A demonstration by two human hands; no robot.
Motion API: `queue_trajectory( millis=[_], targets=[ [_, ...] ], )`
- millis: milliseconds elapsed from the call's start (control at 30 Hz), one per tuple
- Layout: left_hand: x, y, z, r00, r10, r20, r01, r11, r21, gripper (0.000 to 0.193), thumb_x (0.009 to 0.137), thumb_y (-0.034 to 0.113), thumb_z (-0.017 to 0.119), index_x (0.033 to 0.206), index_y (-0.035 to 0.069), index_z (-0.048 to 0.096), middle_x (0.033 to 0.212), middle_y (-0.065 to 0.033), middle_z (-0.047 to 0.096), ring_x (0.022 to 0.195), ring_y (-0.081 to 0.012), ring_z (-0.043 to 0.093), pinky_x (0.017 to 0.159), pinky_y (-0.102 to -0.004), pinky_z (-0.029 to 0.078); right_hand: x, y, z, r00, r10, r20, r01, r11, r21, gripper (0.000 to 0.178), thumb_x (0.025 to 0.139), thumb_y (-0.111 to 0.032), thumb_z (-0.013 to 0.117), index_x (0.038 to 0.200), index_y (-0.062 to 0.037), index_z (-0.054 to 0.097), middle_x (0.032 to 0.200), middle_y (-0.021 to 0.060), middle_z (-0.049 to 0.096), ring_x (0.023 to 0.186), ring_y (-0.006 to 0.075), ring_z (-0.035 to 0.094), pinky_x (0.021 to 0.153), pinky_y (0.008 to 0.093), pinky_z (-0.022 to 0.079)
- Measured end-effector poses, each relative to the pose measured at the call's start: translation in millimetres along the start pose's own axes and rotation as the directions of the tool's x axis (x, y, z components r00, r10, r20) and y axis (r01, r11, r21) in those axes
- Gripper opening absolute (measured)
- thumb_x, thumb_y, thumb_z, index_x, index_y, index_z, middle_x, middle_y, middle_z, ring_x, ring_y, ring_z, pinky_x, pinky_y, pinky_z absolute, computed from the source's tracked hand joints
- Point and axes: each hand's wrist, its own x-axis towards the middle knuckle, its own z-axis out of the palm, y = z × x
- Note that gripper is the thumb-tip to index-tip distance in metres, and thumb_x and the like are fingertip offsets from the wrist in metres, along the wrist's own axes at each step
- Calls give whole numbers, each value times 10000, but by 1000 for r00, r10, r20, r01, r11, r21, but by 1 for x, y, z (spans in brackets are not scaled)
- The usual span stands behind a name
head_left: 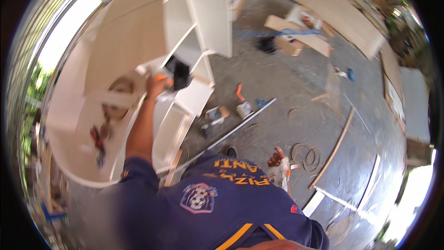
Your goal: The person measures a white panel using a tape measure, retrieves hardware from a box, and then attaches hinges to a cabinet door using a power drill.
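Note:
My left hand point(156, 85) reaches up over the edge of a large white and wood-toned cabinet point(180, 23) lying at the left. Its fingers are closed around a blurred orange thing point(164, 79), whose kind I cannot make out. Just right of it, a black object point(178, 72) shows against the cabinet's compartments; whether the two are joined is unclear. Low beside my body is my right hand point(276, 157), its fingers curled. Against it lies a crumpled-looking white thing with orange marks point(279, 176), partly hidden by my shirt.
Red-handled pliers point(97, 138) and a coil of brown strip point(121, 95) lie on the cabinet's left part. A white container point(243, 109), a long pale strip point(245, 124) and a wire coil point(307, 157) are on the concrete floor. Wood panels point(328, 14) lie farther back.

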Motion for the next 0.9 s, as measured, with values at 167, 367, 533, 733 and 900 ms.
queue_trajectory(
  millis=[167, 367, 533, 733, 900],
  targets=[
    [-39, -14, 33, 962, -217, 164, 187, 966, 178, 1144, 581, 312, 749, 1388, -41, 19, 1015, -293, 583, 942, -410, 578, 823, -422, 466, 1, 5, -6, 999, 47, 3, -47, 999, -17, 195, 918, -251, 529, 1027, -91, 546, 491, -74, 322, 398, 35, 302, 424, 209, 278],
    [-68, -59, 84, 801, -461, 381, 335, 874, 351, 1234, 576, 326, 763, 1373, -57, -99, 1060, -281, 578, 1004, -361, 573, 875, -375, 457, -7, 6, -17, 998, 62, -3, -62, 997, -37, 209, 939, -264, 484, 1051, -94, 531, 492, -71, 335, 396, 38, 310, 418, 213, 286],
    [-55, -73, 131, 630, -448, 634, 60, 842, 536, 737, 532, 354, 772, 1158, 30, 558, 1091, -182, 598, 1012, -300, 576, 858, -351, 468, -16, 1, -32, 996, -33, -79, 30, 999, -40, 206, 932, -265, 497, 1051, -100, 529, 487, -73, 333, 383, 40, 301, 412, 223, 273],
    [-51, -112, 139, 815, -403, 417, 321, 913, 253, 994, 468, 257, 813, 1319, 71, 335, 1034, -148, 618, 951, -264, 599, 855, -356, 471, -15, -8, -9, 994, -23, -108, 18, 999, -51, 163, 912, -238, 528, 987, -97, 562, 473, -69, 320, 382, 48, 310, 407, 232, 263],
    [-30, -85, 120, 808, -520, 276, 427, 841, 333, 1200, 533, 171, 767, 1389, -48, -44, 1092, -259, 564, 932, -318, 610, 794, -338, 511, -25, -5, 1, 989, -37, -144, 26, 996, -82, 145, 916, -233, 525, 984, -106, 539, 482, -73, 333, 403, 40, 330, 438, 225, 286]
  ],
)
